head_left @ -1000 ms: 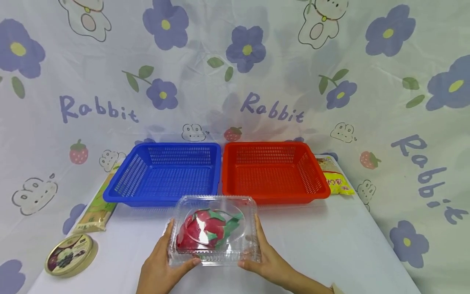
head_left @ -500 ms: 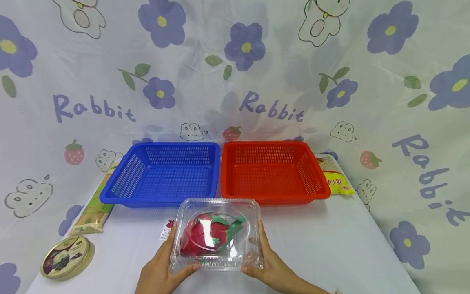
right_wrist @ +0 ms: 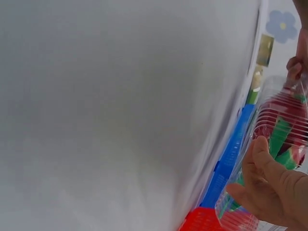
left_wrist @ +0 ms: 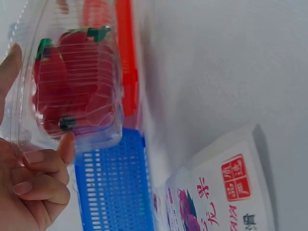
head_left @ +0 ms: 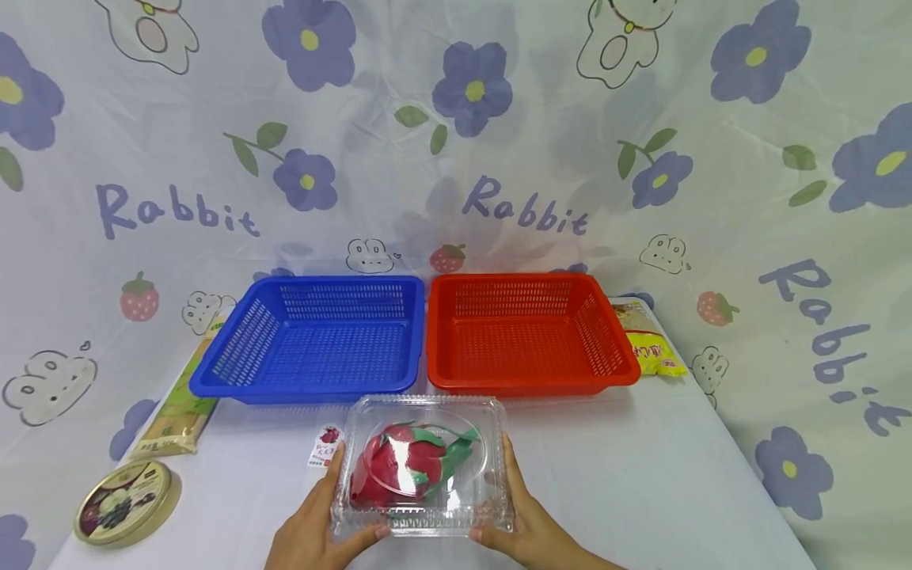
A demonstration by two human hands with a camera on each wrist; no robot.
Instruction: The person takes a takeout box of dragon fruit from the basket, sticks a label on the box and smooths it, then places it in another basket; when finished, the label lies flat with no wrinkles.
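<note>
A clear plastic clamshell box [head_left: 466, 467] with its lid down is held between both hands, in front of the baskets. Inside lies a red dragon fruit [head_left: 399, 467] with green leaf tips. My left hand [head_left: 306, 518] grips the box's left side, thumb along the front edge; in the left wrist view its fingers [left_wrist: 45, 163] curl under the base. From the right side my right hand [head_left: 530, 522] holds the box the same way, fingers [right_wrist: 260, 154] against its underside. A white label [head_left: 325, 446] printed with a dragon fruit is on the table just beyond my left hand.
At the back a blue basket [head_left: 306, 389] and a red basket [head_left: 534, 385] stand side by side. Left of them lies a long green packet [head_left: 178, 412], with a round tin [head_left: 127, 503] nearer. A yellow packet [head_left: 651, 348] lies right of the red basket.
Both hands have brought the box slightly lower and nearer the person. The white label, hidden a second ago, has come into view beside the left hand. The head view has shifted a little.
</note>
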